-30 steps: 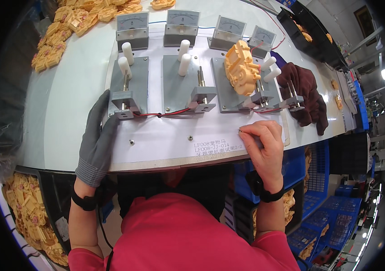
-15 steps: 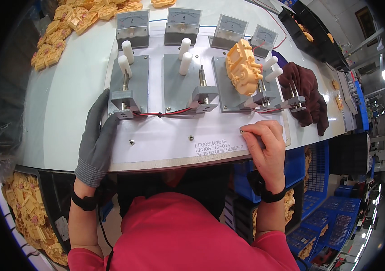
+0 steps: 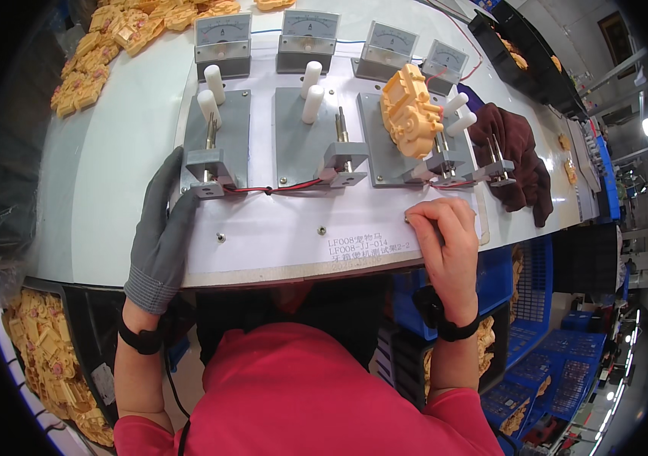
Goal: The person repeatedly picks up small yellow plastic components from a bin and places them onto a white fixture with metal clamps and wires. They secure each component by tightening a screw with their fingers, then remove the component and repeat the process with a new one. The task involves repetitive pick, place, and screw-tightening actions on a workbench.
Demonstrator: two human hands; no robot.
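Note:
My left hand (image 3: 158, 232), in a grey glove, lies along the left edge of the white-covered board (image 3: 263, 258). Its fingers are stretched out beside the leftmost grey fixture (image 3: 206, 163), thumb close to the fixture's front block. At the board's front right, the bare fingertips of my right hand (image 3: 447, 235) pinch a small metal toggle switch (image 3: 407, 220), mostly covered by them. Two similar toggle switches, one on the left (image 3: 221, 238) and one in the middle (image 3: 322, 230), stick up untouched. A yellow plastic gearbox housing (image 3: 410, 114) sits tilted on the third fixture (image 3: 376, 163).
Several analog meters (image 3: 308, 42) stand behind the fixtures, which carry white pegs (image 3: 313, 105) and upright metal pins. Red and black wires (image 3: 293, 187) join the front blocks. Yellow housings (image 3: 81, 87) pile up at far left. A dark brown cloth (image 3: 518, 159) lies right; blue crates (image 3: 559, 372) stand below.

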